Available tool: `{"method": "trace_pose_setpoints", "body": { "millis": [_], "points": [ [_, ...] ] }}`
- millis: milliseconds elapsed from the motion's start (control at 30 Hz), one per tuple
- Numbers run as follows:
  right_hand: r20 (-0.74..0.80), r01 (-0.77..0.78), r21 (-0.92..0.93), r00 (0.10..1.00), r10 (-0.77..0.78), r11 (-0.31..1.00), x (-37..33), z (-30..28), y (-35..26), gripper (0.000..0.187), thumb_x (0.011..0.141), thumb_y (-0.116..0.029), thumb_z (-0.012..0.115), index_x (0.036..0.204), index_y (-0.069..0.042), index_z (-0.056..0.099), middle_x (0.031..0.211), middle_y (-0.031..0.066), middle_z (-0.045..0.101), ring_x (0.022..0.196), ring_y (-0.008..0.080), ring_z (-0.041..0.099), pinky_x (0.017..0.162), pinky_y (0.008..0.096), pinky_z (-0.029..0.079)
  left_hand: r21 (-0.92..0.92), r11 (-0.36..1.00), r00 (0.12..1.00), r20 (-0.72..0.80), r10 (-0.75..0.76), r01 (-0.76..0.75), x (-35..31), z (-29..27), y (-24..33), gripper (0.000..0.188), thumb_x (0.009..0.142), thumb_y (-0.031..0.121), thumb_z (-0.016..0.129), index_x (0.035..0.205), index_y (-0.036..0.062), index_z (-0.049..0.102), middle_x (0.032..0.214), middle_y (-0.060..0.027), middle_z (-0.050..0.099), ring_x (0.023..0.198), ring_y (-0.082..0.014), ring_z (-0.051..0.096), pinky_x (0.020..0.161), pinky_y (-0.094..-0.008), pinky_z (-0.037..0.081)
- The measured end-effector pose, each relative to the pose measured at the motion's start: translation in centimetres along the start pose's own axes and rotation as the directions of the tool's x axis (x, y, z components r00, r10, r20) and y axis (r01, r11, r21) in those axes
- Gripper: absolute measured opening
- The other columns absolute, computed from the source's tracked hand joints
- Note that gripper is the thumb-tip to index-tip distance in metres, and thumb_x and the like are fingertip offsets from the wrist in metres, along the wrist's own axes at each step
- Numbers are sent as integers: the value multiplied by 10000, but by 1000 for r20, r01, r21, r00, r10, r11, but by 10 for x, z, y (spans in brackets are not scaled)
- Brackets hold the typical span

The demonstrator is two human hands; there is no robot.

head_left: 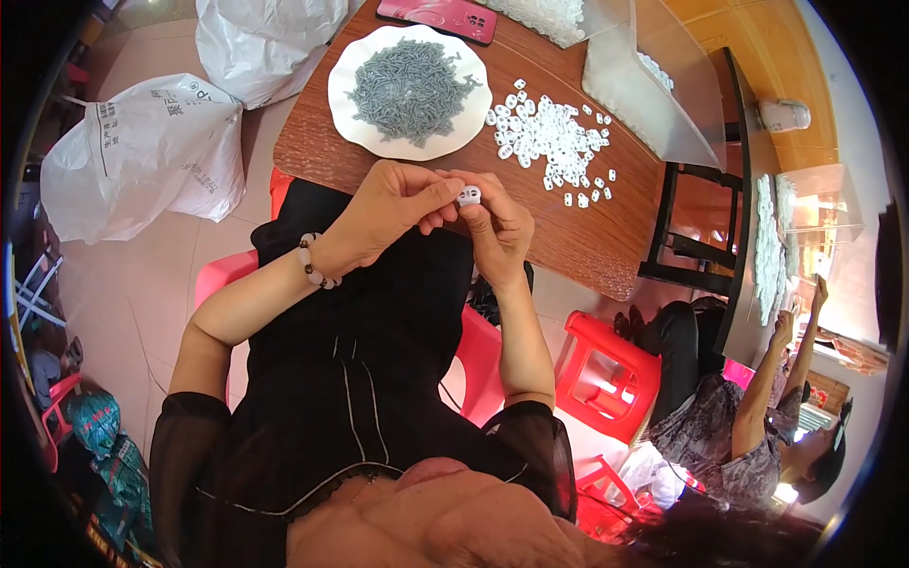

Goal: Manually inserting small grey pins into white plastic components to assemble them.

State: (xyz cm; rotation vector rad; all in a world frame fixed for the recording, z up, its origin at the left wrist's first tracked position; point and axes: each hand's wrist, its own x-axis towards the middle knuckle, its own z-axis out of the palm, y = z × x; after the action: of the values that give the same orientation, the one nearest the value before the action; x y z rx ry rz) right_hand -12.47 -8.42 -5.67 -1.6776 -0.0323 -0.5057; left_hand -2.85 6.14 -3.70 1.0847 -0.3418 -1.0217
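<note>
Just over the table's near edge, my two hands meet. In my right hand [500, 227], thumb and fingers pinch a small white plastic piece with two dark holes [470, 196]. My left hand [402, 197] is closed in a pinch against the left side of that piece; whatever its fingertips hold is too small to make out. Beyond my left hand sits a white scalloped plate [343, 112] heaped with small grey screw-like pins [412, 90]. To its right lies a loose pile of similar white plastic pieces [549, 137], spread on the brown wooden table [578, 248].
A pink phone [440, 19] rests at the far edge. Clear-walled bins [653, 95] of white parts stand at the far right. White sacks [151, 156] are on the floor at left. Red stools [608, 379] and a seated co-worker [729, 431] are at right.
</note>
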Motion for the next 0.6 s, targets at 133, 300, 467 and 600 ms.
{"method": "trace_pose_setpoints", "body": {
  "millis": [133,300,467,600],
  "points": [
    [-16,-13,-12,1000,13,1000,-2,1,-3,277,938,-183,584,1134,7,632,973,78,624,847,134,608,743,229,479,21,1000,1000,-7,-18,18,0,1,-1,256,915,252,640,901,1,695,736,-16,637,611,-41,542,555,-177,441],
    [-15,-30,34,999,31,999,-3,1,-2,266,943,-136,574,1163,6,617,1007,82,610,880,138,602,766,242,483,-7,999,999,-4,-42,42,0,2,-2,243,915,251,638,844,23,681,729,-3,624,607,-40,532,555,-177,427],
    [-33,-2,47,999,4,999,-2,-3,-6,335,917,-136,623,1219,2,582,1114,90,595,962,151,594,852,273,477,-64,997,999,0,-48,48,4,2,-3,250,934,263,609,849,35,668,731,19,603,612,-38,512,562,-169,404],
    [-83,-67,210,993,86,975,-1,0,-11,410,898,-201,656,1231,22,568,1141,105,610,991,148,579,884,277,456,-68,997,999,-11,-36,35,5,4,4,252,931,264,615,843,34,666,731,14,609,608,-41,511,553,-173,400]
  ]
}}
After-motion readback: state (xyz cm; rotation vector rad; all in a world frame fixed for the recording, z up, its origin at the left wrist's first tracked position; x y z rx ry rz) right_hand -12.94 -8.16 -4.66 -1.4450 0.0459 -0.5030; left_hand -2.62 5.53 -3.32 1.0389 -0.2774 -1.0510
